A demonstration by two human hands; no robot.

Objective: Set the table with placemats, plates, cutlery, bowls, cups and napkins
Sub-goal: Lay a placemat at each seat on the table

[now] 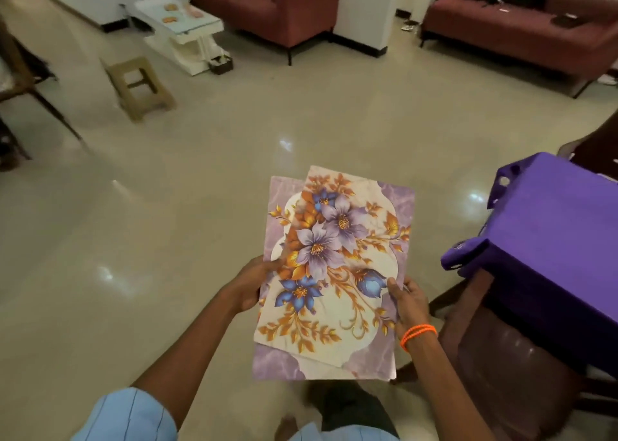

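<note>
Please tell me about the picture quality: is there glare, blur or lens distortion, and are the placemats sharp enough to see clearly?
In the head view, the floral placemats, held by the left hand and right hand, are fairly sharp; the glossy floor carries several bright glare spots; the stool and sofas near the edges look soft and lean outward from wide-angle distortion; the purple tablecloth looks strongly saturated.

Left hand (254,285), right hand (409,301) gripping
</note>
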